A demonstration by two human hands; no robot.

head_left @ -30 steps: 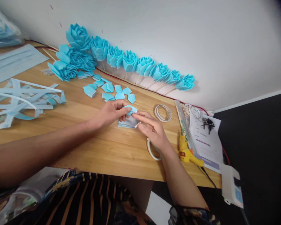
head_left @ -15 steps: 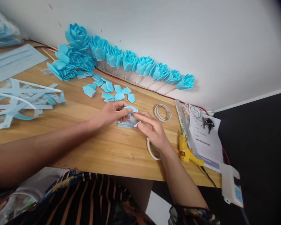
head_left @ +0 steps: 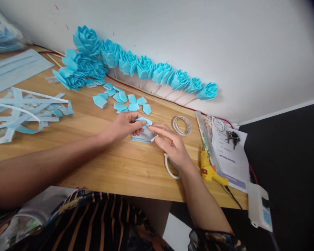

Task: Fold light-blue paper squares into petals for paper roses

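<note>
My left hand (head_left: 125, 124) is closed, its thumb and fingers pinching a small light-blue fabric petal (head_left: 146, 122). Close on the right is my right hand (head_left: 172, 143), its index finger stretched toward the petal's edge. A little white strip (head_left: 154, 138) shows at the right thumb tip, pinched against fingers that are partly hidden. Beneath both hands lies a stack of pale-blue fabric pieces (head_left: 141, 138), partly covered. Beyond them, several folded blue petals (head_left: 133, 106) are scattered on the wooden table (head_left: 115, 170).
Blue fabric flowers (head_left: 145, 68) on sticks lean along the wall. Two tape rolls (head_left: 174, 125) (head_left: 167, 167) lie near my right hand. A yellow glue gun (head_left: 205, 167), keys (head_left: 233, 137) and papers (head_left: 231, 164) are at right; cut strips (head_left: 23, 118) are heaped at left.
The petal has shifted slightly left and tilted in my left hand. My right index fingertip stays by its edge, and the white strip is still at the right thumb.
</note>
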